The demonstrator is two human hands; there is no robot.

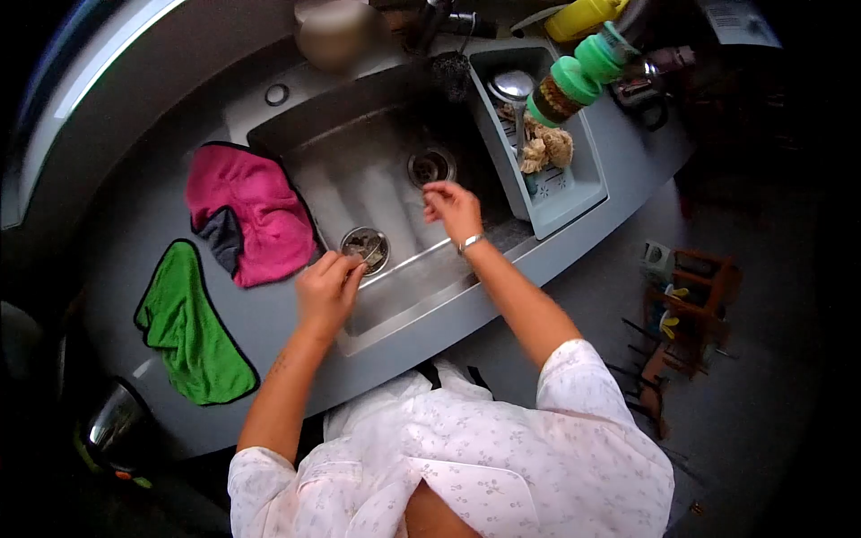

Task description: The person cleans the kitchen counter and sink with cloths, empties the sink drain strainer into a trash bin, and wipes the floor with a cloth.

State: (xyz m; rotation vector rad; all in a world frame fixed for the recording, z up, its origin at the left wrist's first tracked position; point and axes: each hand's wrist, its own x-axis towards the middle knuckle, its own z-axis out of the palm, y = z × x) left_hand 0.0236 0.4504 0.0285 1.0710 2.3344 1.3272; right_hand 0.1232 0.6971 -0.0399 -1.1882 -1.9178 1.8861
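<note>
- At our far left, a shiny metal container (118, 417) stands at the edge of the grey worktop (170, 430), which curves around the sink.
- Next, we have a green cloth (193, 327) with dark edging lying rumpled on the worktop, and just above it a pink cloth (260, 211), one grey corner folded over, reaching the sink's left side.
- Our left hand (327, 291) is at the near drain (366, 251), its fingers pinched together over the rim; we cannot tell whether they grasp something thin. Bits of debris show in that drain, in the lower left of the sink.
- The metal sink (350, 179) is set into the worktop, its base wet-looking and streaked with light.
- Our right hand (453, 211) hovers over the sink beside the far drain (432, 168), fingers loosely bent; whether they pinch anything small, we cannot tell.
- Along the sink's right side sits a grey tray (578, 202) with a rounded metal utensil (513, 85) and a tan, crumpled scrubber (547, 148) in it.
- Above the tray, we see a yellow bottle (581, 20).
- Beyond the worktop, the room is dim, with brown wooden furniture (708, 269) on the dark floor (771, 359).
</note>
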